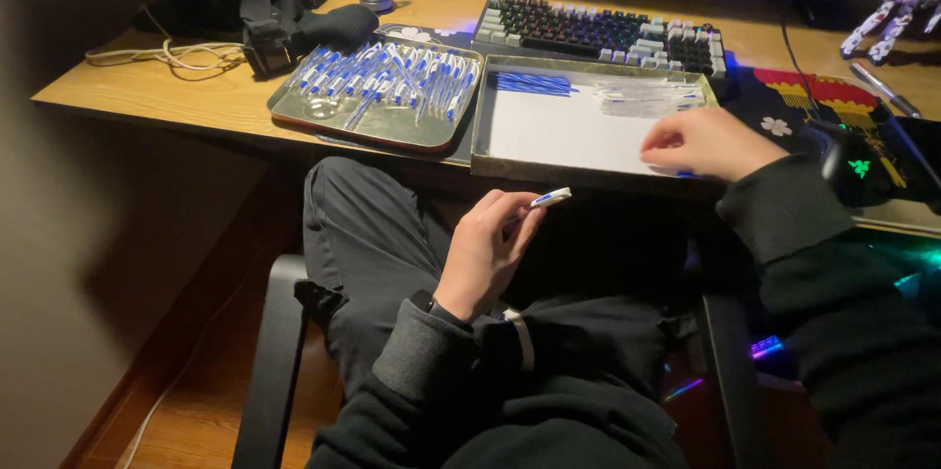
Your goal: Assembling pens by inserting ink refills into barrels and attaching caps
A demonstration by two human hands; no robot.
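A small white-and-blue pen part is pinched between the fingertips of the left hand, which is held above the lap, just in front of the counter edge. Its long axis lies close to level, tilted slightly upward, and its free end points to the right and a little away from the body, toward the near rim of the right tray. The left grip is closed on this piece (thumb and forefinger meeting around its near end). The right hand rests curled over the near right corner of that tray, and a bit of blue shows beneath its fingers; whether anything is actually held there cannot be told. Inside the right tray a white sheet is laid, with a bundle of blue refills along its far left and a row of clear tubes along its far right, both lying roughly left to right. Just to the left, a second metal tray is heaped with assembled blue-and-white pens. Behind the trays a keyboard stands, and a black mouse with a green light lies to the right. The tray's raised near rim stands between the held piece and the sheet.
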